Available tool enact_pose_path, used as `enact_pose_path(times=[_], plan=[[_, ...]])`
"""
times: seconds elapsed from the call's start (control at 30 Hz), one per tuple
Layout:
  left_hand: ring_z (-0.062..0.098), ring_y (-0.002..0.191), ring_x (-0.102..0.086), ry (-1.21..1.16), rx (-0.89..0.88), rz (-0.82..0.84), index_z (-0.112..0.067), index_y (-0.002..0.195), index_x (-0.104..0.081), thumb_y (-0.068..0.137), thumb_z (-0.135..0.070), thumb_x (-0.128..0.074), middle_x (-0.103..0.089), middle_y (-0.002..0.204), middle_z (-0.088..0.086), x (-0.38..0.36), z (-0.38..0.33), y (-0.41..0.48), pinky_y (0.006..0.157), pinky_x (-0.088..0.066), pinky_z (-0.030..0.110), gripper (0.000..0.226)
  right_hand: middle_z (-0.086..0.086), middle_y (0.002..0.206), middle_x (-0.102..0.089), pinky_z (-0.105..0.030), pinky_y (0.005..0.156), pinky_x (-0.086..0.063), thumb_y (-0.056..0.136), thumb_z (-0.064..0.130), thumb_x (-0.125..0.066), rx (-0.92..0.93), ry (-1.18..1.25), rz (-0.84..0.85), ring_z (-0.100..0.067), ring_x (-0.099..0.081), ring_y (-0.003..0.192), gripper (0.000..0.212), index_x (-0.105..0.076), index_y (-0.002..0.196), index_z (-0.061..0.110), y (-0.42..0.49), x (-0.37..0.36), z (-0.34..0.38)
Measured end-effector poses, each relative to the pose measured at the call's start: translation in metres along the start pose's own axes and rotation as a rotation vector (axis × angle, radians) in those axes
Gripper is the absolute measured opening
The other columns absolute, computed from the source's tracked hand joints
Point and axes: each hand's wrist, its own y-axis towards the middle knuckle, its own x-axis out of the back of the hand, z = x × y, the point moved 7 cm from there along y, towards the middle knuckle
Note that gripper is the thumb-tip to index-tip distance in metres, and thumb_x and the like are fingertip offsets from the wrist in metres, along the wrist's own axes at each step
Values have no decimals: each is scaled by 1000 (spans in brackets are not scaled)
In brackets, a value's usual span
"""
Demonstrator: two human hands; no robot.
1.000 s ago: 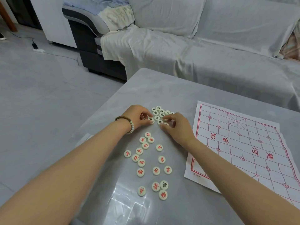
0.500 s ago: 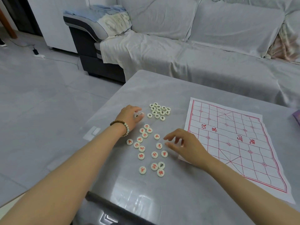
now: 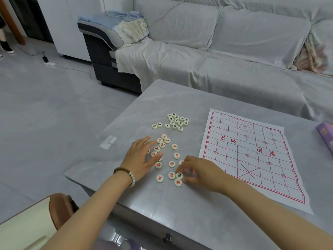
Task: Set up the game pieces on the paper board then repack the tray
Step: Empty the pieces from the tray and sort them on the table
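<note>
1. Paper board [image 3: 252,156]: lies flat at right of centre on the table [image 3: 180,98]. Its long axis runs from the far edge toward the camera and leans to the lower right. One palace cross sits near the far end and one near the close end. The river lettering crosses the middle, not upright to the camera.
2. Board material: thin white paper with a red printed grid, fold creases and wavy edges.
3. Red-marked pieces [image 3: 172,164]: loose scatter left of the board, centre frame. They are small flat cream discs, face up.
4. Black-marked pieces [image 3: 177,120]: tight cluster above the red scatter, with three strays just to its left. The characters are too small to read.
5. Black-marked piece [image 3: 179,175]: lone one at the low end of the red scatter, touching two red neighbours.
6. Right hand [image 3: 203,173]: fingers curled, index tip and thumb closing on that lone piece. The hand partly hides one red disc above it.
7. Left hand [image 3: 140,157]: fingers straight and spread, lying over the left side of the red scatter and gripping nothing. Some discs are partly covered beneath it. A bead bracelet [image 3: 126,173] is on the wrist.
8. Table: grey, glossy, marbled, with a rounded far corner.
9. Purple box [image 3: 326,136]: cut off by the right edge of the frame, and its print is blurred.
10. Sofa [image 3: 234,51]: along the top of the frame, draped in rumpled grey cloth.
11. Lower left: cream and brown seat [image 3: 45,213], cropped by the frame.
</note>
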Motion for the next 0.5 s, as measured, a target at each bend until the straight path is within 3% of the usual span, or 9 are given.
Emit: enact_pose_path(times=[0.07,0.17,0.33,0.5], plan=[[14,140,-12,-23,38,49,-29,142,-29,71,-76,-45,-17,153,-8,-8,6,0,113,-18,34,86,10,103,-57,-8,64,-33,86,34,-63,37,-48,-22,-1,-46,80,24,-63,110,30,3,-1,0],[14,142,-6,54,-6,147,-30,145,-15,49,-94,-35,-5,155,-10,-21,6,3,116,-14,36,117,9,101,-60,-7,64,-33,85,34,-65,21,-8,-108,1,-45,78,23,-65,106,26,8,8,-6],[11,142,-7,73,-28,160,-28,146,-12,54,-91,-31,-6,155,-10,-24,8,18,117,-13,34,114,9,93,-58,-25,73,-46,84,33,-66,-302,207,-474,-10,-55,83,19,-65,103,27,40,45,-57],[10,141,-10,10,1,143,-25,147,-10,58,-85,-23,-12,154,-9,-23,7,29,116,-11,30,108,-1,99,-62,-33,83,-46,87,34,-62,-455,133,-475,-19,-57,93,23,-67,104,21,88,38,-92]])
